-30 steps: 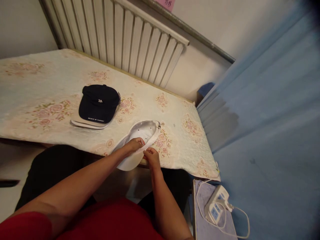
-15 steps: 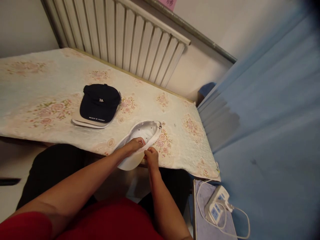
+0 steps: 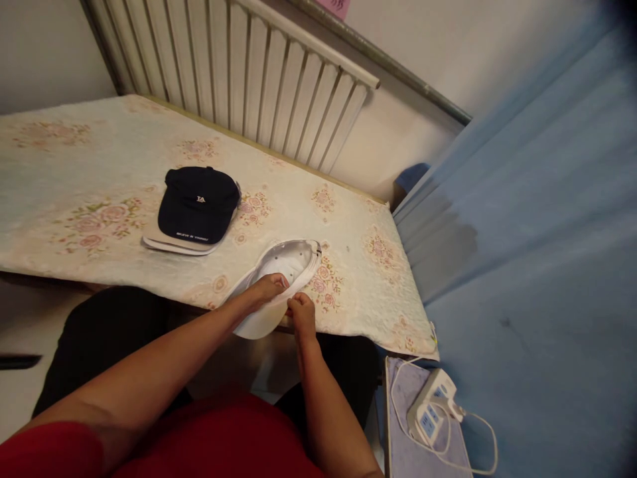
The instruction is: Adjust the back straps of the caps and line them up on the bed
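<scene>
A white cap (image 3: pixel 288 262) lies upside down at the near edge of the floral-covered table (image 3: pixel 74 172), its brim hanging over the edge. My left hand (image 3: pixel 267 289) grips the cap's inner front where the crown meets the brim. My right hand (image 3: pixel 300 311) pinches the same rim just to the right, fingers closed on it. Farther back on the table sits a dark navy cap (image 3: pixel 199 202) stacked on lighter caps (image 3: pixel 159 242) whose brims show beneath it.
A white radiator (image 3: pixel 259 73) runs along the wall behind the table. A blue curtain (image 3: pixel 537 232) hangs at the right. Low at the right a white power strip (image 3: pixel 430 405) with a cable lies on a purple-grey surface (image 3: pixel 403 445).
My right hand has shifted slightly up along the white cap's rim. Little else has moved.
</scene>
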`<state>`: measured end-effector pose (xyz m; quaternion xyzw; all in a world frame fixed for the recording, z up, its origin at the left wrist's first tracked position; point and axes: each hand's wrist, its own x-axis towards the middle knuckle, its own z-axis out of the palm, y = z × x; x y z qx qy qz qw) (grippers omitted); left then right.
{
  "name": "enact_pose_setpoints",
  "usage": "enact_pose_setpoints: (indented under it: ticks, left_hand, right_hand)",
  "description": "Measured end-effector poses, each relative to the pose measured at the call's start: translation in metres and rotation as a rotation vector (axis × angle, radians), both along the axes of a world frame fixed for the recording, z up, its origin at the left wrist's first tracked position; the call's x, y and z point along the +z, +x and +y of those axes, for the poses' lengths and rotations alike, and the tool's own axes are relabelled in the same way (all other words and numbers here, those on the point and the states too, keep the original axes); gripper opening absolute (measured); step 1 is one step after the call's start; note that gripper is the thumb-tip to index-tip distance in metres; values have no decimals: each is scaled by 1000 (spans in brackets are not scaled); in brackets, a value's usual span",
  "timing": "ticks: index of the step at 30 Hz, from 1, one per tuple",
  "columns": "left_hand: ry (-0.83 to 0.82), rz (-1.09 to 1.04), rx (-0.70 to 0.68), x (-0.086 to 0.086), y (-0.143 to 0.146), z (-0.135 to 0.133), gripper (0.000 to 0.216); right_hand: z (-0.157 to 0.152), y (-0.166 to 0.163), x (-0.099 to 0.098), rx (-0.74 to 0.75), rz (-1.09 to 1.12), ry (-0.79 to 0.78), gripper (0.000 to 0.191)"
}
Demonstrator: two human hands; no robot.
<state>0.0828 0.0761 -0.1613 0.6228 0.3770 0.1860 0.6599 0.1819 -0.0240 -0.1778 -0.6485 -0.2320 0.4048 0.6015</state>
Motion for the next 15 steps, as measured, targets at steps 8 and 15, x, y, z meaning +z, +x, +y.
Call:
enact_pose_setpoints:
  ticks: [8, 15]
  left_hand:
    - [74, 77, -13, 14, 3, -7, 17]
    - [266, 159, 20, 14, 7, -15, 10]
  right_hand:
    - [-6, 3, 1, 67, 37, 38, 11]
    - [-6, 4, 6, 73, 8, 39, 31]
